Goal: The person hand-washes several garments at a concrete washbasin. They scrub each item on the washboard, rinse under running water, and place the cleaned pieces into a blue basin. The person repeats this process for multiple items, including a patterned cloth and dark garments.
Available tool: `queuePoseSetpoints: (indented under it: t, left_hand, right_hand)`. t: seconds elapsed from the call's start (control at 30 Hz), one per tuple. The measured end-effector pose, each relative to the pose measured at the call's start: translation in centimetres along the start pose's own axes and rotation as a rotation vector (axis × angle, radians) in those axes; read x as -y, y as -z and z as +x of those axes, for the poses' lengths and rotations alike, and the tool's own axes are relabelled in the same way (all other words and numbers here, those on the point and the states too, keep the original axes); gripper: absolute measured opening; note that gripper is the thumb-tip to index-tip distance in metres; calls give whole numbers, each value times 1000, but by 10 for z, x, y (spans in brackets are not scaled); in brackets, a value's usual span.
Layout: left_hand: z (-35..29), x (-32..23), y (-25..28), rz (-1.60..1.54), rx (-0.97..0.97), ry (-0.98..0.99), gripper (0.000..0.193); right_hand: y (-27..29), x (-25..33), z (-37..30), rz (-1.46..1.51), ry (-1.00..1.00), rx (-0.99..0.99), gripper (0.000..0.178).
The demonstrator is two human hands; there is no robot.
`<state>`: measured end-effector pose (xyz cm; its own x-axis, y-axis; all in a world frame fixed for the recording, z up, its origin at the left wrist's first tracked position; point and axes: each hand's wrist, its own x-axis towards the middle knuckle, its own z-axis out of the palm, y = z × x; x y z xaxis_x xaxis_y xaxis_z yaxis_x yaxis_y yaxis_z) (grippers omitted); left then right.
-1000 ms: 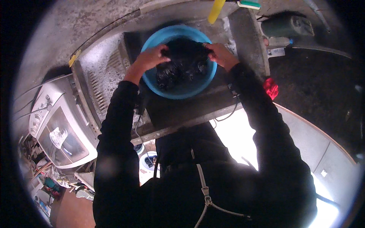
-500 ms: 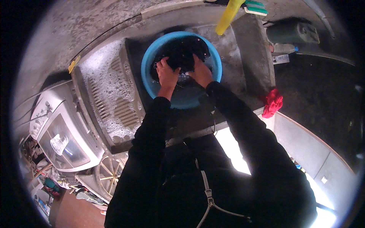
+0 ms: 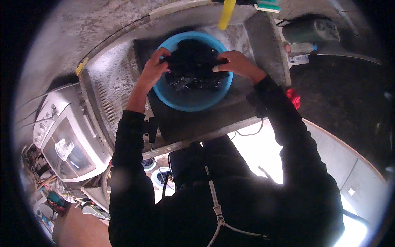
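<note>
1. White, boxy appliance (image 3: 66, 133) with rounded edges and a dark window stands at eight o'clock from your blue plastic basin (image 3: 190, 102).
2. Grey, ridged washboard slab (image 3: 108, 96), rough and spread with suds, lies between eight and nine o'clock.
3. Your left hand (image 3: 155, 67), at the basin's nine o'clock, has bent fingers and thumb pinching one edge of the black cloth (image 3: 192, 61).
4. That cloth sits bunched inside the round, smooth basin, nearer twelve than six. Its slightly longer axis runs roughly nine to three, between your hands; which end leads, you cannot tell. Toward six it is wrinkled, with wet-looking glints.
5. Your right hand (image 3: 236, 65), at three o'clock, grips the opposite edge, fingertips aimed toward nine.
6. Crumpled red fabric (image 3: 293, 99) lies between three and four.
</note>
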<state>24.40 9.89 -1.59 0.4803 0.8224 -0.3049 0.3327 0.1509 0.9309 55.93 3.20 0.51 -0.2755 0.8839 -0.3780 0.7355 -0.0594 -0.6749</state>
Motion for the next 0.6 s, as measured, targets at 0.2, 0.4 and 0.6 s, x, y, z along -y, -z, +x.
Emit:
queuePoseSetpoints:
  t: [0.2,0.4,0.6]
  left_hand:
    - [-11,-11,-37,515,-449,-216,48]
    - [-29,68,-123,-885,-439,628,24]
    - [-39,-10,-61,-846,-458,332,12]
  right_hand:
    - [-12,44,-23,896,-235,-143,39]
    - [-92,45,-49,598,-297,-2,47]
    - [-44,63,-80,767,-153,-324,50]
